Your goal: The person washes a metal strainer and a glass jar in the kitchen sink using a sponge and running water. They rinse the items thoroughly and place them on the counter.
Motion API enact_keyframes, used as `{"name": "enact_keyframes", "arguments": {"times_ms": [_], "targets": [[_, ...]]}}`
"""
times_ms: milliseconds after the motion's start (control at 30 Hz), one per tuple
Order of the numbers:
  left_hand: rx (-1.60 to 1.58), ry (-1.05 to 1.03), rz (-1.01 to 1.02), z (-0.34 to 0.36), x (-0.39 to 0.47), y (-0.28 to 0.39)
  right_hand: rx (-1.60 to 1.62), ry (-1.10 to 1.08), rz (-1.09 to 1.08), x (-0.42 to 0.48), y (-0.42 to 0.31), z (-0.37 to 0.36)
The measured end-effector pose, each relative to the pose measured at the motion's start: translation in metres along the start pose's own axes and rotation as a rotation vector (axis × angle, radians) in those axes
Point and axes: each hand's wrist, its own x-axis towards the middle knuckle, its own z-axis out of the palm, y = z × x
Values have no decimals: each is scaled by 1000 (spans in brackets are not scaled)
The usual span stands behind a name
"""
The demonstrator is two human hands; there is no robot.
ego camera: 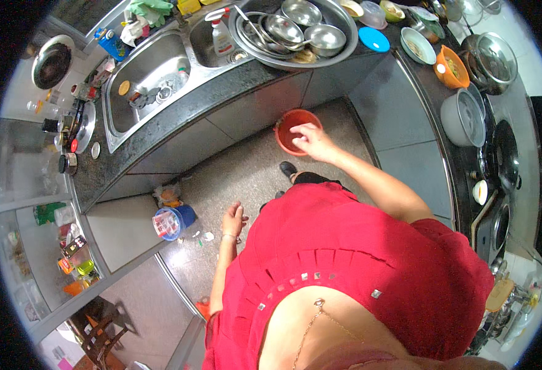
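Note:
My right hand (pixel 312 140) is held over an orange-red plastic bucket (pixel 297 121) on the floor, its fingers loosely curled; I cannot tell whether it touches the rim. My left hand (pixel 235 221) hangs low at my side over the floor, fingers apart and nothing in them. Ahead, a large steel basin (pixel 352 44) on the counter holds several steel bowls (pixel 325 39) and a metal utensil. Left of it, a spray bottle (pixel 222 38) stands at the small sink bowl. The larger steel sink (pixel 127 118) holds a jar with a yellowish lid (pixel 124 88) and a grey cloth (pixel 146 99).
A dark counter (pixel 192 104) curves ahead and turns down the right, where an orange bowl (pixel 451 67), a white pot (pixel 460 118) and a wok (pixel 506 155) stand. A blue bin (pixel 173 224) and scattered litter (pixel 208 236) lie on the floor at left.

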Motion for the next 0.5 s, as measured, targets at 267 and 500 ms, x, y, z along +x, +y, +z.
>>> {"name": "enact_keyframes", "arguments": {"times_ms": [267,500], "targets": [[-162,163,-21,-50,0,25,7,-231,-198,94,-58,66],[-153,210,-65,-95,45,79,47,-190,-279,176,-72,74]]}}
